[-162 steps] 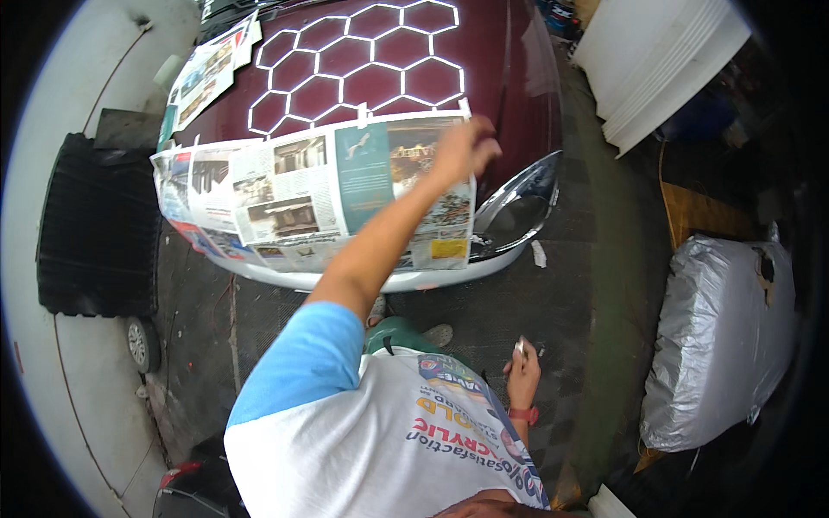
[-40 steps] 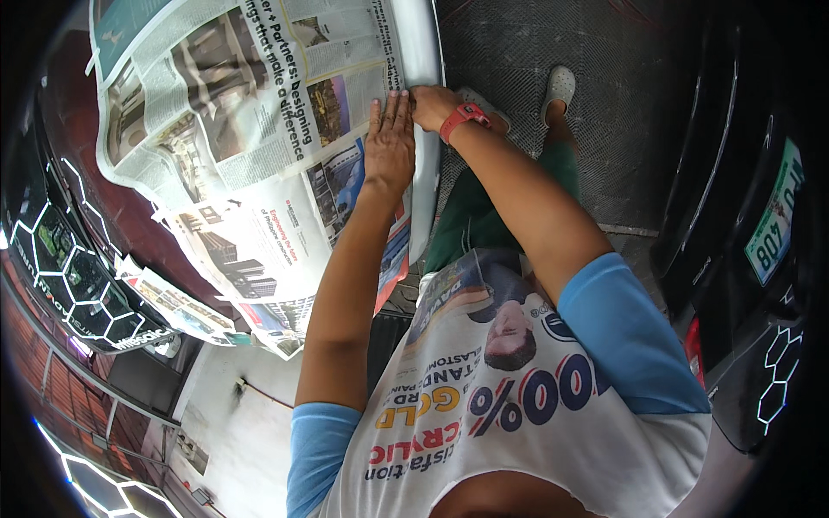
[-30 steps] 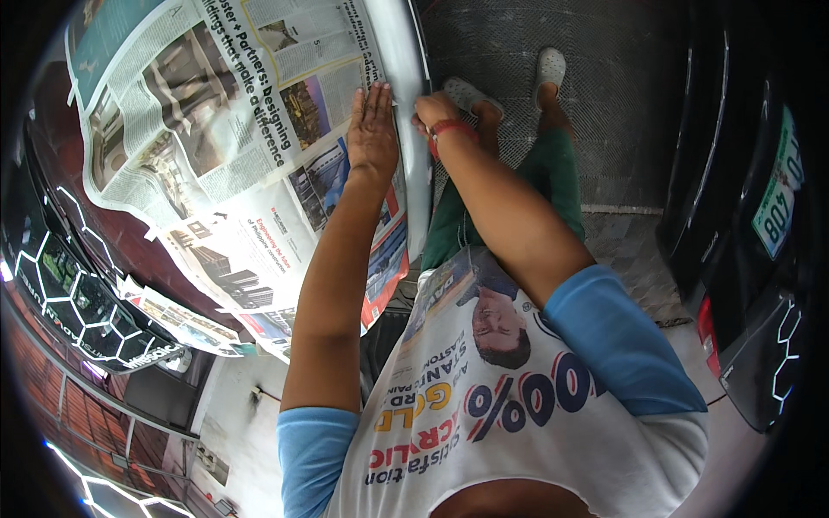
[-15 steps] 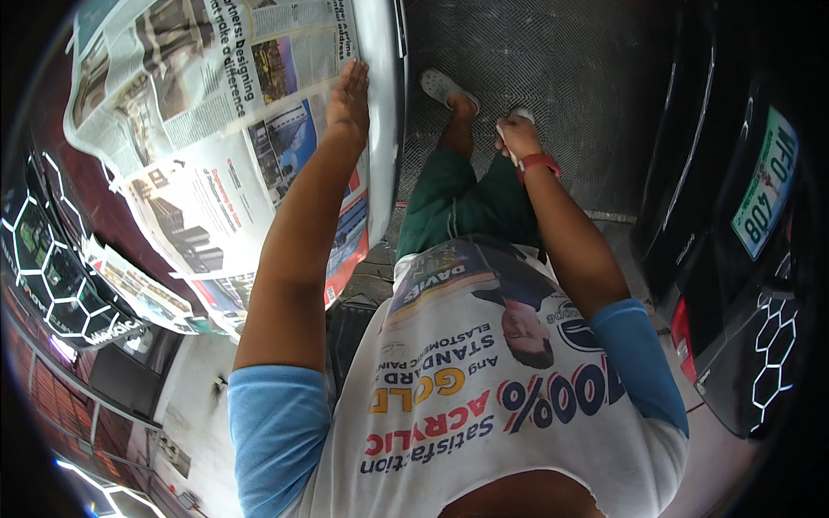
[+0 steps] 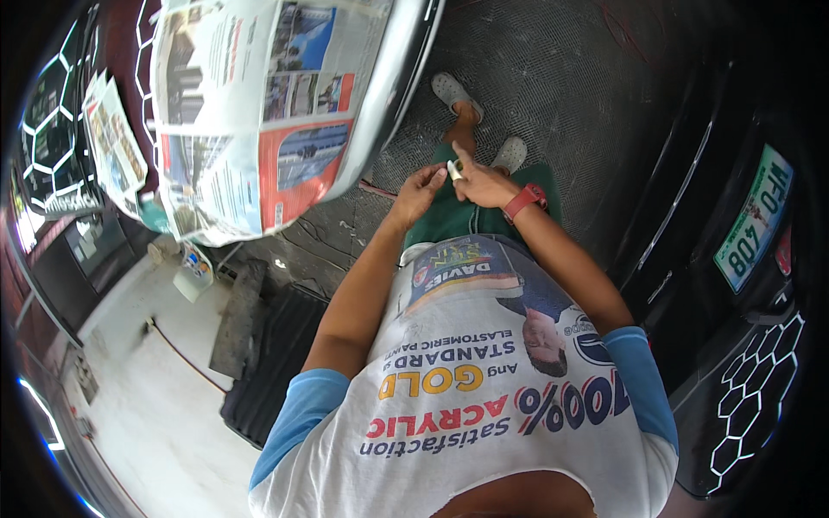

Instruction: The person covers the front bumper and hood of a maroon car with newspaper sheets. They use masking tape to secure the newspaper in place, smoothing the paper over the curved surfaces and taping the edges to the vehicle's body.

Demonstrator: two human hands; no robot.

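Observation:
In front of my lap, my right hand (image 5: 485,184) holds a small cream roll of masking tape (image 5: 455,170), its index finger stretched out past the roll. My left hand (image 5: 418,195) is closed in a pinch, thumb and fingertips at the roll's left edge. Whatever short bit of tape lies between those fingertips is too small to see. To the left, newspaper sheets (image 5: 233,104) cover a rounded car panel, with a pale silver edge (image 5: 380,104) showing along their right side. Both hands are apart from the paper.
Behind me on the right stands a dark car with a green-and-white plate (image 5: 754,217). A black ribbed mat (image 5: 281,363) and a grey block (image 5: 239,319) lie at the lower left. Thin cables (image 5: 315,242) run over the dark textured floor (image 5: 535,78).
My left hand has left the newspaper, where it lay flat, and come to the tape roll. My right hand has moved left and nearer to me. My view has shifted along the covered panel.

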